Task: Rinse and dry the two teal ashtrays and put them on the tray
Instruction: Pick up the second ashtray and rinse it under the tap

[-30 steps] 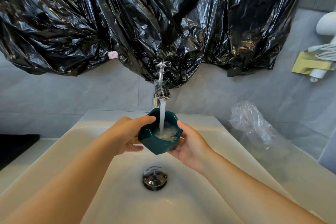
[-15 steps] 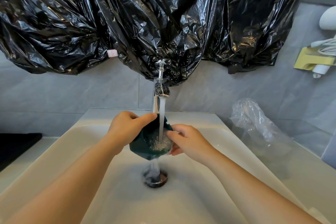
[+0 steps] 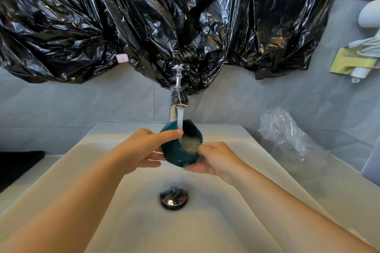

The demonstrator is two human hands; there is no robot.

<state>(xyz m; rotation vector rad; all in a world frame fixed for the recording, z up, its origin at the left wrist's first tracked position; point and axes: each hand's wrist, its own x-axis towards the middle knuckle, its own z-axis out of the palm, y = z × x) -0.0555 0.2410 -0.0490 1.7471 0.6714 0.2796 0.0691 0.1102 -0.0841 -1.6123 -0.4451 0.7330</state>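
**One ashtray under the running tap**

The ashtray (image 3: 176, 157) is over the sink (image 3: 98, 170), just below the tap (image 3: 178, 96). It is tipped on its side, with its mouth facing up and to the right. The water (image 3: 180, 118) drops past the upper rim, hits the inner wall, froths there and spills off the lower edge.

The left hand (image 3: 141, 149) has its grip clamped on the ashtray, thumb stretched along the near rim and fingers curled under the outer wall. The right hand (image 3: 218, 158) grips the other side, palm cupped beneath the low edge and fingers curled at the rim where the runoff leaves.

To rinse well, I judge the ashtray should be turned slowly in both grips so the stream sweeps the whole inner wall and floor, then the outer faces. The right fingers are well placed to rub the inside as it turns. A wet glazed surface is likely slippery, so it is safer held low over the basin with one grip firm while the other shifts. Ending mouth down would let it drain before drying.

The drain (image 3: 174, 198) sits below the hands. Black bags (image 3: 144, 26) hang across the wall behind the tap, and a clear bag (image 3: 287, 139) lies on the bench to the right. The second ashtray, the tray and any cloth are not in view
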